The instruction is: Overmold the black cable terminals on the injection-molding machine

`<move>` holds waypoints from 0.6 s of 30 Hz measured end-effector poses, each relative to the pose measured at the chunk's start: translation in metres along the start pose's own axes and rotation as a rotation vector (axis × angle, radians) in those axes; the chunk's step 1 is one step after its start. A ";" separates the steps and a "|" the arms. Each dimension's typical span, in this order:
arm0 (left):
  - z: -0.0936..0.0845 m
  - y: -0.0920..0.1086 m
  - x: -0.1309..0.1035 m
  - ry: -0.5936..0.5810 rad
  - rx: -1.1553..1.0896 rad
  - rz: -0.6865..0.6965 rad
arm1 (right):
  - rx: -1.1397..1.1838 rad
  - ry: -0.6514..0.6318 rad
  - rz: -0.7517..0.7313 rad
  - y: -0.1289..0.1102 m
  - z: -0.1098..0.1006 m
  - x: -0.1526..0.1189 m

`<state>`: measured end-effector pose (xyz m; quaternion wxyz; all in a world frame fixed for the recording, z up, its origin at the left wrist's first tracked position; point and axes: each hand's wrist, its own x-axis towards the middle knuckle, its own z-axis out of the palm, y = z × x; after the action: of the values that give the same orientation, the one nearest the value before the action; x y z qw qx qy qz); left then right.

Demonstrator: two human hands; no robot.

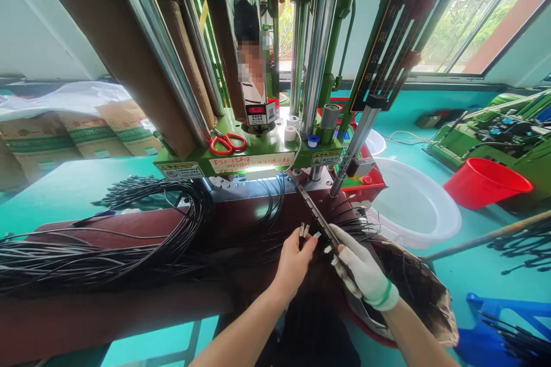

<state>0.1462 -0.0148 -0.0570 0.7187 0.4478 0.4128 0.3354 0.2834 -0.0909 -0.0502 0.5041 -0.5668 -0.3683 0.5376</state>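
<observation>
My bare left hand (289,266) pinches a few small cable plugs (303,230), metal ends up, between thumb and fingers. In a white work glove, my right hand (365,272) grips the near end of a long, narrow metal mold bar (317,215). The bar slants away, its far end by the bed of the green press (253,155). Small silvery plug ends (330,250) show along the bar near my gloved fingers. Several thin black cables (273,200) hang over the front edge of the press bed.
Black cables (107,255) lie in a thick bundle across the brown worktop at left. Red scissors (228,141) rest on the press. At right are a white tub (413,206), a red bucket (486,183) and a blue stool (495,309). A person (253,57) appears behind the press.
</observation>
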 end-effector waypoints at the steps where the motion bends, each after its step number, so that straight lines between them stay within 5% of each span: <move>1: 0.001 0.000 0.000 -0.009 0.018 0.022 | -0.001 -0.007 0.001 0.000 0.000 0.000; 12: -0.001 -0.010 0.003 0.071 0.200 0.249 | -0.058 0.017 -0.017 -0.003 0.008 0.000; 18: -0.001 -0.001 0.003 0.024 0.009 0.130 | -0.056 0.023 0.005 -0.003 0.005 -0.001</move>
<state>0.1467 -0.0120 -0.0595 0.6884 0.4729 0.3931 0.3847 0.2785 -0.0900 -0.0469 0.4908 -0.5878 -0.3758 0.5218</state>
